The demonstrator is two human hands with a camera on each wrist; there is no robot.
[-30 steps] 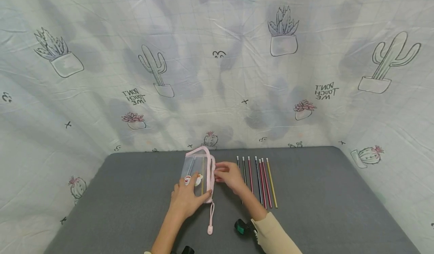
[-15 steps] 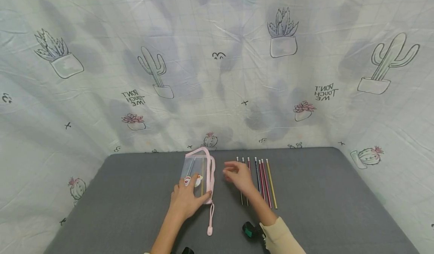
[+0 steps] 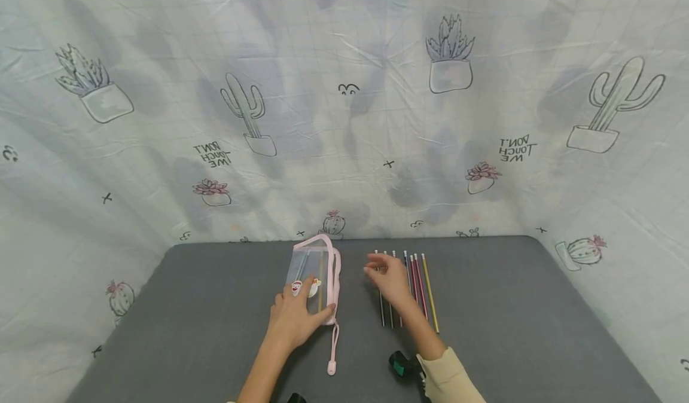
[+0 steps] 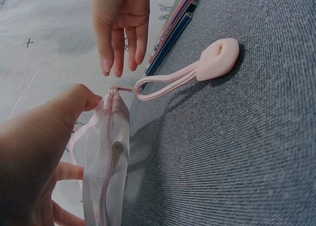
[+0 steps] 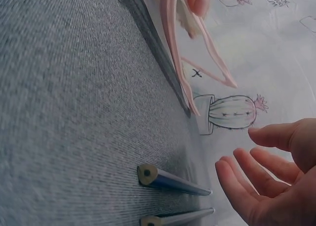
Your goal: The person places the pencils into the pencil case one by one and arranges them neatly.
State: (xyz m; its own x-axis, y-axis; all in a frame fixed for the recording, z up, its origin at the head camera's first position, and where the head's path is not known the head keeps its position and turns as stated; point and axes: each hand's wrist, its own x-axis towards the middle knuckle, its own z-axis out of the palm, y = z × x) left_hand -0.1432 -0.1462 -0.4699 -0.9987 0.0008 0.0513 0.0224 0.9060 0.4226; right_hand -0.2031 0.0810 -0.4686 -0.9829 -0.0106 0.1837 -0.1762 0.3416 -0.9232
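A see-through pencil case (image 3: 302, 264) with pink trim and small stickers lies left of centre, its pink zip edge gaping. Several pencils show through its clear side. My left hand (image 3: 293, 320) holds the case, the thumb at the zip end and the fingers spread over the front. From the zip hangs a pink cord with a pale pink pull (image 4: 219, 59). Over the left part of a row of loose pencils (image 3: 430, 295) hovers my right hand (image 3: 392, 280), fingers loosely bent and holding nothing. In the right wrist view, two pencils (image 5: 175, 180) lie below that hand.
The grey cloth-covered table (image 3: 511, 319) reaches back to a curtain (image 3: 344, 128) printed with cacti. A black device with a green patch (image 3: 398, 364) is at my right wrist, and a dark piece (image 3: 296, 398) shows by the left forearm.
My right hand has drawn away from the case's pink edge and moved right, over the loose pencils. The left hand has stayed on the case.
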